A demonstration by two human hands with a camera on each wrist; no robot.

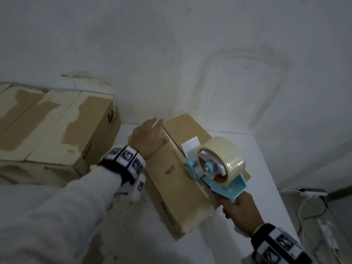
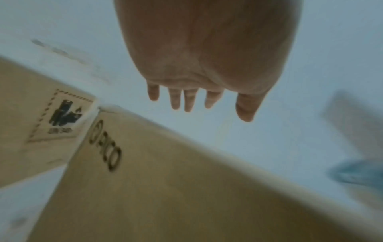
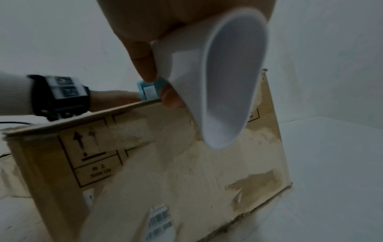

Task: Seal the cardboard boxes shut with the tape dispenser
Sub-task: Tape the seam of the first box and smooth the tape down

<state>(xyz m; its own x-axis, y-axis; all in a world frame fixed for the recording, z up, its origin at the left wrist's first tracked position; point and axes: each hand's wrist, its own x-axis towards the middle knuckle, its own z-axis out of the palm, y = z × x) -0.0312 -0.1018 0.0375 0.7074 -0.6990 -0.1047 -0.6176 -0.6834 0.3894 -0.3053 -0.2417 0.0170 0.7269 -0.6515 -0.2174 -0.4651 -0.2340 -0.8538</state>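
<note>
Right hand (image 1: pixel 239 207), nearest the viewer, wraps its fingers around the white handle of the blue tape dispenser (image 1: pixel 217 164), poised over the seam of the cardboard box (image 1: pixel 177 180) on the white table (image 1: pixel 266 168). Left hand (image 1: pixel 147 137) lies flat-fingered on one flap. Probably light, stiff, scuffed board; steady it by pressing the flaps.

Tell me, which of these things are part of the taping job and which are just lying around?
In use:
cardboard box
tape dispenser
left hand, flat on the box
right hand, gripping the dispenser handle

Lying about:
big boxes to the left
cables at far right
</note>
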